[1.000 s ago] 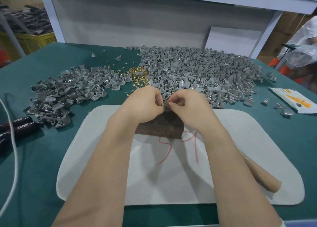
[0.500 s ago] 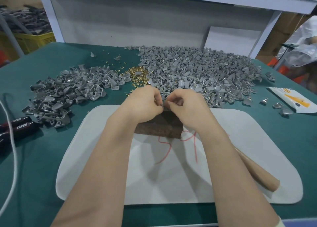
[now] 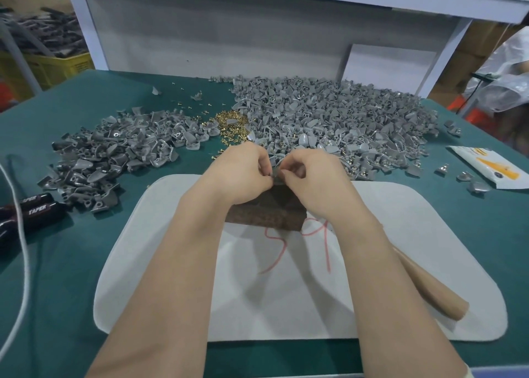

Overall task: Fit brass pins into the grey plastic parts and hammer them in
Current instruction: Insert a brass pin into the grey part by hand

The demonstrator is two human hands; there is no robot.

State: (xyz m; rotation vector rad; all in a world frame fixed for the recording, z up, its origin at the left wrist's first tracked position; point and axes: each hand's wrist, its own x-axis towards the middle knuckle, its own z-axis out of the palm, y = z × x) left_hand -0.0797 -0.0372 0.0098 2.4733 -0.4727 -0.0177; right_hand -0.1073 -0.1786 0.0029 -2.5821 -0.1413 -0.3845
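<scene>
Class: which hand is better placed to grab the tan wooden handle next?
Likely right hand: the tan wooden handle lies on the white mat beside its forearm, away from the left hand; both pinch a small grey plastic part.

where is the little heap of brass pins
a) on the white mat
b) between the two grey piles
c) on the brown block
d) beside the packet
b: the brass pins lie between the left pile of grey parts and the larger right pile.
</scene>
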